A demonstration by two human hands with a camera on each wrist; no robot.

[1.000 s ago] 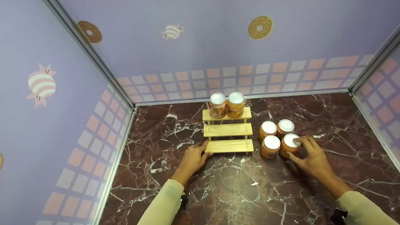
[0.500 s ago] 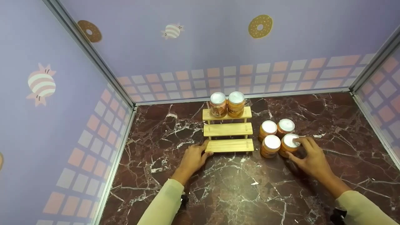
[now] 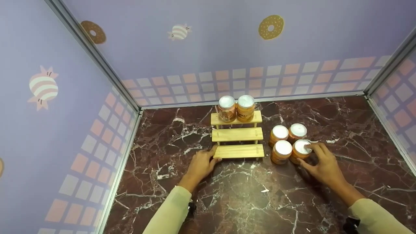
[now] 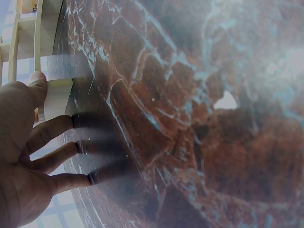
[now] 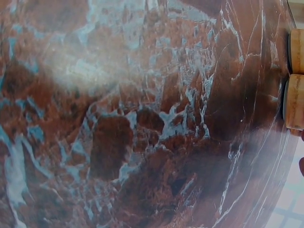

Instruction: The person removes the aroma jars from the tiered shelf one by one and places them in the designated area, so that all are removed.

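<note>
Nothing has visibly shifted since the earlier frames: both hands keep their places on the marble table [image 3: 247, 195]. Nearest, the left hand [image 3: 200, 165] lies flat with relaxed fingers on the stone, its thumb touching the left end of the wooden step shelf's [image 3: 238, 135] lowest step. The right hand [image 3: 321, 164] curls thumb and fingers around the front right jar [image 3: 300, 150], fingertips on its white lid, the jar standing on the table just right of the shelf. Touching it on the left is a second jar [image 3: 282, 151], and just behind those stand two more jars [image 3: 288, 132]. Farther back, two jars [image 3: 236, 108] sit side by side on the shelf's top step, near the patterned back wall [image 3: 227, 48].
</note>
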